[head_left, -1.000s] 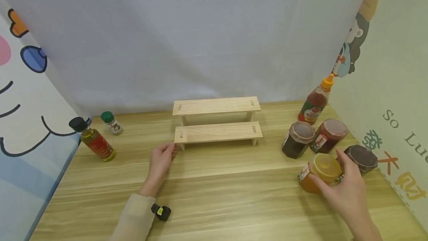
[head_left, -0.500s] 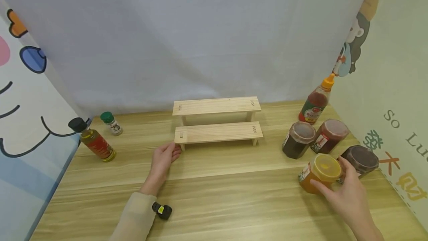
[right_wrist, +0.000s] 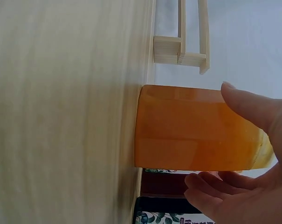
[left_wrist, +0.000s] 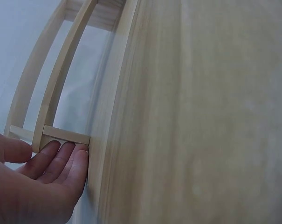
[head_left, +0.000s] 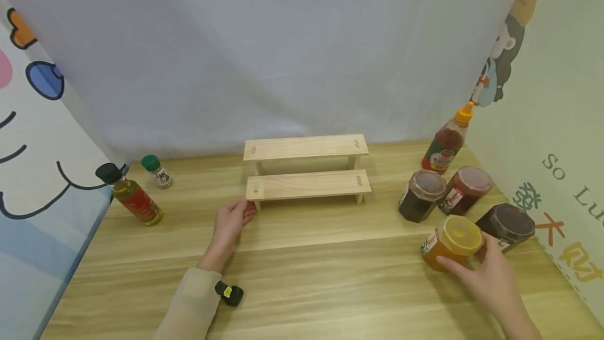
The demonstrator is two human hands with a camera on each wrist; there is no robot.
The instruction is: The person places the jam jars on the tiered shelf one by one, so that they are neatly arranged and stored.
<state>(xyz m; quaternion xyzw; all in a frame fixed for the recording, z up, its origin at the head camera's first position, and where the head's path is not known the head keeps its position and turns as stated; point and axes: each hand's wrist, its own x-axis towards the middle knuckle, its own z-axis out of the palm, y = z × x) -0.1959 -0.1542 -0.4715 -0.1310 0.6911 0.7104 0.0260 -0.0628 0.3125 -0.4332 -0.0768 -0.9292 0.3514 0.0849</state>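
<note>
An amber-filled, many-sided jar (right_wrist: 187, 128) with a yellow lid (head_left: 462, 234) stands upright on the table at the right. My right hand (head_left: 491, 277) holds it from the near right, thumb on one side and fingers on the other, the fingers partly hidden behind it in the head view. Toward the middle stands a two-step wooden rack (head_left: 306, 185). My left hand (head_left: 231, 224) is at the rack's front left corner. In the left wrist view, its loosely bent fingers (left_wrist: 61, 163) rest against the short leg (left_wrist: 66, 134), with the thumb by the lower board's edge.
Dark jars (head_left: 421, 195) and a red jar (head_left: 466, 190) crowd behind and beside the amber one. A sauce bottle (head_left: 445, 146) with an orange cap stands farther back. Left are an oil bottle (head_left: 139, 203) and a green-capped shaker (head_left: 158, 172). A white curtain (head_left: 283, 56) hangs behind.
My right fingers have slid down between the amber jar and the dark jar beside it, and the thumb has lowered on the near side. My left fingers have uncurled slightly at the rack.
</note>
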